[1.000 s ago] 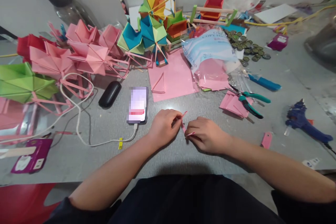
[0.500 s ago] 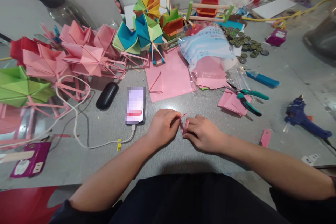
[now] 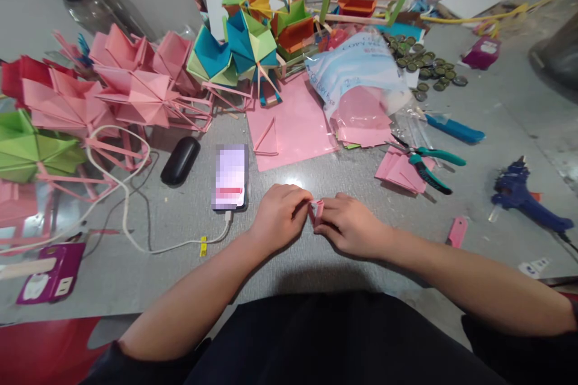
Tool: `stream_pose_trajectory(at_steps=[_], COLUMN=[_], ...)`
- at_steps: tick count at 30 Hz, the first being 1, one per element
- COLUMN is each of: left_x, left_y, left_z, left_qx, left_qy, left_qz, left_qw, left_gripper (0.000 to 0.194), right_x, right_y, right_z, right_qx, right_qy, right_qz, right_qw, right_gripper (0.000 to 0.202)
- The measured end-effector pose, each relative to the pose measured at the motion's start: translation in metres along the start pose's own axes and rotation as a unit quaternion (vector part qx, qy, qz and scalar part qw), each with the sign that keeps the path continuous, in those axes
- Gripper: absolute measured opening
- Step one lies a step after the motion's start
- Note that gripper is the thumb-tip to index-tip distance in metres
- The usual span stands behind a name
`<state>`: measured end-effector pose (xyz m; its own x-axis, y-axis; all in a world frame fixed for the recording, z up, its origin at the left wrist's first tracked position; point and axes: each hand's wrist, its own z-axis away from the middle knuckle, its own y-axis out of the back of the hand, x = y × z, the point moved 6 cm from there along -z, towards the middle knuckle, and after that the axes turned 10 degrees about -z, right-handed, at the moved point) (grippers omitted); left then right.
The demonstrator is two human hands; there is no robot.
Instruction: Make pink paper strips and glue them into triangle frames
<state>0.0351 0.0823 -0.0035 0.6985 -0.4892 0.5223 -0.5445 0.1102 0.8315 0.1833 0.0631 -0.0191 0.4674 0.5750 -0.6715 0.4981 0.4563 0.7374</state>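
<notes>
Between my two hands is a small folded piece of pink paper (image 3: 316,212), its sides standing up from a narrow base. My left hand (image 3: 282,216) pinches its left side with thumb and fingertips. On the right side, my right hand (image 3: 350,224) grips it with the fingers above and the thumb below. Both hands rest low over the grey table (image 3: 266,280). Beyond them lies a flat pink sheet (image 3: 300,123) with a thin pink triangular frame (image 3: 267,138) on it. A phone (image 3: 230,177) plugged into a white cable is left of my left hand.
Folded pink paper models (image 3: 139,96) crowd the left. A plastic bag of paper (image 3: 356,78) stands at the back. Pliers (image 3: 428,168) overlap small pink paper pieces (image 3: 397,171). A pink cutter (image 3: 457,231) and a blue glue gun (image 3: 519,198) lie at right.
The sides of the folded pink paper have come together, closing the gap between my fingertips. My hands stay in nearly the same place. The view has shifted slightly.
</notes>
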Motion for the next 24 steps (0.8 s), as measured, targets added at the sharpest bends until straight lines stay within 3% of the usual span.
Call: stream_pose_trajectory(at_steps=[7,15,20,24], left_x=[0.003,0.002,0.006,0.006], left_y=[0.002,0.001,0.01,0.015], left_z=[0.0,0.003,0.005,0.007], left_qx=[0.005,0.006,0.029,0.03], left_qy=[-0.015,0.016,-0.008,0.002], left_qz=[0.008,0.052,0.095,0.138], left_qw=[1.0,0.999,0.995,0.99], left_gripper=[0.017,0.018,0.022,0.03], right_x=[0.0,0.001,0.002,0.005], right_y=[0.001,0.003,0.011,0.018], right_z=[-0.001,-0.003,-0.002,0.0], right_qx=[-0.012,-0.025,-0.046,-0.028], right_qy=[-0.013,-0.018,-0.006,-0.006], right_qz=[-0.012,-0.041,-0.116,-0.221], right_qw=[1.0,0.999,0.992,0.975], right_gripper=[0.014,0.013,0.02,0.029])
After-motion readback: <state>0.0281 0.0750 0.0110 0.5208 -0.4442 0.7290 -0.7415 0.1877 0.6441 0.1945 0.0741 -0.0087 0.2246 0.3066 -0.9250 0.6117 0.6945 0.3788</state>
